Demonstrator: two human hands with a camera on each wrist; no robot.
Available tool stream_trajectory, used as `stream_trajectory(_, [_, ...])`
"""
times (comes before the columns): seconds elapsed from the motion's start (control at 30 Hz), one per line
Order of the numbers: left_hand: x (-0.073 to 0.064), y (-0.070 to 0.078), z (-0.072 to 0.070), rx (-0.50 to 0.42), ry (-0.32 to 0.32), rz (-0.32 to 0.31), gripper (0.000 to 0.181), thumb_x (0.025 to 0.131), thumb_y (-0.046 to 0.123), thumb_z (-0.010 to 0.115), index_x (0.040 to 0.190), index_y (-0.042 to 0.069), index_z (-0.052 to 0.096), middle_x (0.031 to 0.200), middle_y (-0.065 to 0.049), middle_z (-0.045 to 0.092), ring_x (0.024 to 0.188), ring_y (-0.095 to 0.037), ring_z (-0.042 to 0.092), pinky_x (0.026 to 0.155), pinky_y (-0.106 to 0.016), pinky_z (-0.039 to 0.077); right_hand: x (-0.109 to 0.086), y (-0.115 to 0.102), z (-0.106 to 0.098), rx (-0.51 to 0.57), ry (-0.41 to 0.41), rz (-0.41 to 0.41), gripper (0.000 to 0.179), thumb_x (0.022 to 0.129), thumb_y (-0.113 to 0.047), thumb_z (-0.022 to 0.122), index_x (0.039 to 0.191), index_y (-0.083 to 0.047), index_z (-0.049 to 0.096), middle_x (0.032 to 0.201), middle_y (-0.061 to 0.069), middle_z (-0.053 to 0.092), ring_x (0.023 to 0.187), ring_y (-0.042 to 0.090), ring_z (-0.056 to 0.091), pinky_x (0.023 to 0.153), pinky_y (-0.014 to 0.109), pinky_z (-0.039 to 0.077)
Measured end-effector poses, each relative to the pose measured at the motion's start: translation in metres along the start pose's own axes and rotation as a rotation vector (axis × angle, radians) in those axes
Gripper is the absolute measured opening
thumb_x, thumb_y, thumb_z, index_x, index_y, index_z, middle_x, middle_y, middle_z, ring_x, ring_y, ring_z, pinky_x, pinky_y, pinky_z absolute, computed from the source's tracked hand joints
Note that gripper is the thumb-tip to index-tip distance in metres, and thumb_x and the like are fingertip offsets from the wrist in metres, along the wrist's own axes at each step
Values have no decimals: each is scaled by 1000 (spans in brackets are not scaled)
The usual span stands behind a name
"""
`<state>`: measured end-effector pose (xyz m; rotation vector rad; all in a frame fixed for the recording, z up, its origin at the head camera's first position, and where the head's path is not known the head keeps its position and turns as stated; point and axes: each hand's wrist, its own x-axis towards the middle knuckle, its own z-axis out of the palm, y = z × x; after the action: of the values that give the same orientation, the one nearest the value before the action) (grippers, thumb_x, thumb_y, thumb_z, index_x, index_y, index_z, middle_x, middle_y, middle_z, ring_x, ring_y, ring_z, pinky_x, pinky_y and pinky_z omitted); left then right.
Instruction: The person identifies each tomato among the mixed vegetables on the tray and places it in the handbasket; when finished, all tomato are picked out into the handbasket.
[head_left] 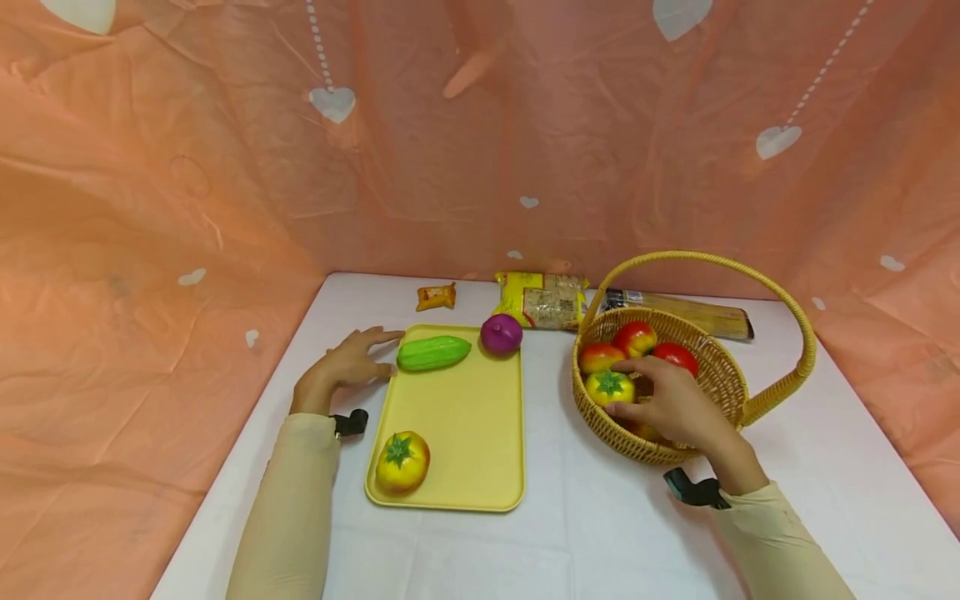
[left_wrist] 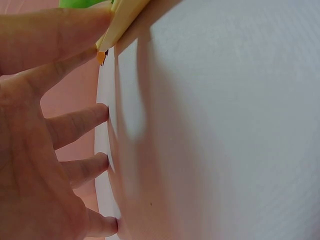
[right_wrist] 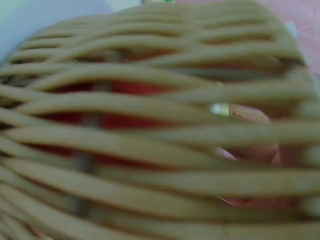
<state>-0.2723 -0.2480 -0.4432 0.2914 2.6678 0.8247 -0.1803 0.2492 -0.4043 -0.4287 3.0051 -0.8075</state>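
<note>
My left hand (head_left: 348, 365) is at the left edge of a yellow tray (head_left: 465, 425), its fingers spread and fairly straight. In the left wrist view, the thumb touches the tray's rim and other fingertips rest on the white table. On the tray lie a green cucumber-like vegetable (head_left: 433, 353), a purple onion (head_left: 501, 334) at the far right corner and a yellow-red tomato (head_left: 402, 462) at the near left. Inside the wicker basket (head_left: 630, 446), my right hand (head_left: 678, 404) holds a yellow tomato (head_left: 609, 387) between thumb and fingers. Basket weave hides that hand in the right wrist view.
Several red fruits, including a red one (head_left: 676, 358), lie in the basket beneath its tall arched handle (head_left: 697, 257). Behind stand a small orange packet (head_left: 437, 297), a yellow bag (head_left: 546, 300) and a long pack of noodles (head_left: 678, 312). A pink curtain (head_left: 450, 167) borders the table.
</note>
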Motion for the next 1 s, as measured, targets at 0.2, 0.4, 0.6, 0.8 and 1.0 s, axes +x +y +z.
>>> stream_trajectory(0.2, [-2, 0, 0, -9, 1, -7, 72, 100, 27, 72, 168, 21, 47, 181, -24, 23, 166, -56, 11, 119, -92, 1, -4, 5, 7, 17, 6, -11, 59, 87, -34, 94, 137, -9, 74, 127, 16, 76, 108, 33, 73, 95, 56, 62])
stream_trajectory(0.4, [-3, 1, 0, -23, 3, -20, 73, 100, 27, 72, 168, 22, 47, 181, -23, 22, 167, -54, 11, 120, -91, 0, -10, 3, 0, 136, 59, -20, 60, 92, -37, 91, 142, -9, 72, 138, 16, 75, 124, 40, 74, 105, 56, 61])
stream_trajectory(0.6, [-3, 1, 0, 2, 10, -3, 73, 100, 28, 72, 168, 20, 47, 180, -26, 24, 166, -56, 14, 118, -93, 3, -10, -9, -2, 555, -33, -206, 53, 97, -5, 82, 146, 2, 65, 145, 25, 69, 131, 30, 72, 107, 26, 59])
stream_trajectory(0.8, [-2, 1, 0, 10, 11, 10, 72, 101, 28, 73, 168, 18, 47, 179, -27, 24, 165, -58, 13, 116, -95, 4, -7, -27, 11, 846, -158, -308, 54, 99, 8, 73, 151, 7, 60, 150, 11, 70, 138, 17, 69, 110, 32, 57])
stream_trajectory(1.0, [-1, 0, 0, 5, 11, 6, 72, 101, 27, 72, 168, 19, 47, 180, -26, 24, 166, -57, 13, 117, -94, 3, 1, -46, 32, 931, -254, -330, 53, 102, -4, 76, 150, 8, 60, 151, 24, 66, 138, 15, 69, 112, 28, 56])
